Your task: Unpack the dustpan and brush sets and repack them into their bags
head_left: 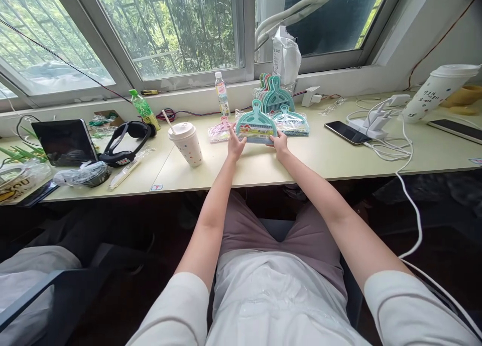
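Both your arms reach forward over the table, elbows slightly bent, forearms converging toward the middle. Your left hand pinches the left lower corner of a teal dustpan-shaped packet, thumb in front, fingers partly curled at its side. Your right hand grips the opposite lower corner likewise, fingers closed down to the packet's thickness. Packet faces you, handle up; contact with the tabletop cannot be told. A pink packet lies just left, teal packets just right.
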Available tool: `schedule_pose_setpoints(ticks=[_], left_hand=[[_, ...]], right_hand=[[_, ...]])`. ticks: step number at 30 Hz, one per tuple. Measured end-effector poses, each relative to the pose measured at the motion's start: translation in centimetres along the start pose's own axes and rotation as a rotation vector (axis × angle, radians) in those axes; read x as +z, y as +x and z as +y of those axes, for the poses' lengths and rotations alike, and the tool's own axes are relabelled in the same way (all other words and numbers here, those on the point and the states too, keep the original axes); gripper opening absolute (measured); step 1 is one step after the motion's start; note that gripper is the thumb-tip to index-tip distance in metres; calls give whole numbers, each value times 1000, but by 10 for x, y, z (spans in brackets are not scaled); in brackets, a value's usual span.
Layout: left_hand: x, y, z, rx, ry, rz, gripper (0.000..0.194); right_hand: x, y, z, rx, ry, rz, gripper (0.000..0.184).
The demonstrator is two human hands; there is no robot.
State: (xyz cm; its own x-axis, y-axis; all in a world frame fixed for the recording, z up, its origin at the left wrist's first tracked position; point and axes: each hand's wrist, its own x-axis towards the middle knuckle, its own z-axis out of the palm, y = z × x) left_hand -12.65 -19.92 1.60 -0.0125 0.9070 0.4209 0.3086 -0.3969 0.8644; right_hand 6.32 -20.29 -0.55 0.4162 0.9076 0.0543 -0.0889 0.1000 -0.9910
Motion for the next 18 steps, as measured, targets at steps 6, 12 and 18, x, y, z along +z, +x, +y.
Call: schedule_pose_setpoints(ticks=[6, 12, 18], left_hand=[[-3, 7, -2, -154, 202, 99, 50], [-22, 22, -7, -134, 530, 224, 41], [-53, 40, -33, -396, 660, 238, 42]], right_hand=[[-6, 0, 6, -71, -74, -61, 48], [-8, -1, 6, -95, -223, 34, 50], [-14, 5, 10, -125, -231, 19, 54]])
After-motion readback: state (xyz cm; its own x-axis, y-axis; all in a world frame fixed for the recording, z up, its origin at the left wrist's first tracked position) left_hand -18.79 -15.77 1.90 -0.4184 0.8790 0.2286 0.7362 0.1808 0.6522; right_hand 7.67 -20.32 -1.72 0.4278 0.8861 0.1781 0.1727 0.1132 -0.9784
